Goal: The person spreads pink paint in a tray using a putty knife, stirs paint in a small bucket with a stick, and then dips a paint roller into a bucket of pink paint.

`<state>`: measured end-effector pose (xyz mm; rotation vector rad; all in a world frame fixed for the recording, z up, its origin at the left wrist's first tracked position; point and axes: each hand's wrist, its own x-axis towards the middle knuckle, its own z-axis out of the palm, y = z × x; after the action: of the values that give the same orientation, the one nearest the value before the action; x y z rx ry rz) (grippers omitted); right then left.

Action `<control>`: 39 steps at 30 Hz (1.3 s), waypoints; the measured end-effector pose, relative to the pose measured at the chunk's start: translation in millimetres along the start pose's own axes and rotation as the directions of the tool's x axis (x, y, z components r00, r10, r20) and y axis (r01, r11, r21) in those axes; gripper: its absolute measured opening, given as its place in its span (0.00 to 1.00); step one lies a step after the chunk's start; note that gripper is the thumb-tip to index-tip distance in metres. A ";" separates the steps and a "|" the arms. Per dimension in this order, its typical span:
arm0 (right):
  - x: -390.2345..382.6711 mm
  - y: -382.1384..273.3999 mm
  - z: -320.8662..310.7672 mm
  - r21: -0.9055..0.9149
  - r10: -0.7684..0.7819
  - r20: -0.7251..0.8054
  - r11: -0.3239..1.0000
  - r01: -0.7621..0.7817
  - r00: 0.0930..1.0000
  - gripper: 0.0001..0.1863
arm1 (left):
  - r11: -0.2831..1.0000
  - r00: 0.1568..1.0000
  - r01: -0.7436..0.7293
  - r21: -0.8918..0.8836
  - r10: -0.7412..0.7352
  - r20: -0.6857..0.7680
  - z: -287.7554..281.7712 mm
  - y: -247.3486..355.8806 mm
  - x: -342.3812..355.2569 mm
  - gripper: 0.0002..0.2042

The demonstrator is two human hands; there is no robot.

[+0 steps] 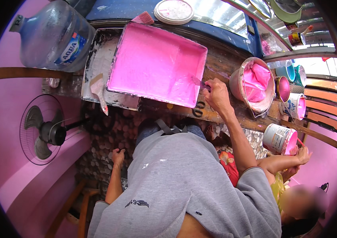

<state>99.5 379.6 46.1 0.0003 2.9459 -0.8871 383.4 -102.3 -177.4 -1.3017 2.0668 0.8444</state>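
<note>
My right hand [218, 94] is closed around the dark handle of a flat-bladed scraper [195, 80]. The scraper's pink-smeared end rests at the right side of a large paint tray [148, 59] coated in wet pink paint. My left hand [117, 157] hangs low at my side with its fingers curled, and no object shows in it. Right of the pink tray stands a bucket [236, 85] with a pink plastic sheet [256, 81] in it. Under the pink tray's left part lies a second, whitish tray [97, 51], with a paintbrush [98, 91] across it.
A big water bottle [51, 37] stands far left, above a fan [53, 133]. White lids [173, 11] and a pink brush [144, 18] lie behind the tray. Several paint cans [283, 89] line the right. A co-worker's hand [304, 155] is beside a pink-lined bucket [275, 139].
</note>
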 end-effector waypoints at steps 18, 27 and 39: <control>41.8 -2.1 -3.2 -0.018 -0.044 0.143 0.999 0.047 0.989 0.11 | 0.998 0.998 -0.060 -0.036 0.059 -0.028 9.1 -16.8 -2.5 0.27; 56.7 4.5 -8.5 -0.007 -0.091 0.144 0.996 0.093 0.985 0.11 | 0.986 0.980 -0.164 0.033 0.167 -0.108 9.4 4.1 -23.6 0.25; 85.5 16.1 -7.2 -0.125 -0.178 0.026 0.976 0.180 0.984 0.09 | 1.000 0.997 0.019 -0.009 -0.019 0.078 12.1 -10.0 -15.0 0.23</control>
<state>14.0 395.5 37.9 -0.2807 3.0188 -0.7123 399.7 -87.9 -176.5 -1.2714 1.9894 0.8834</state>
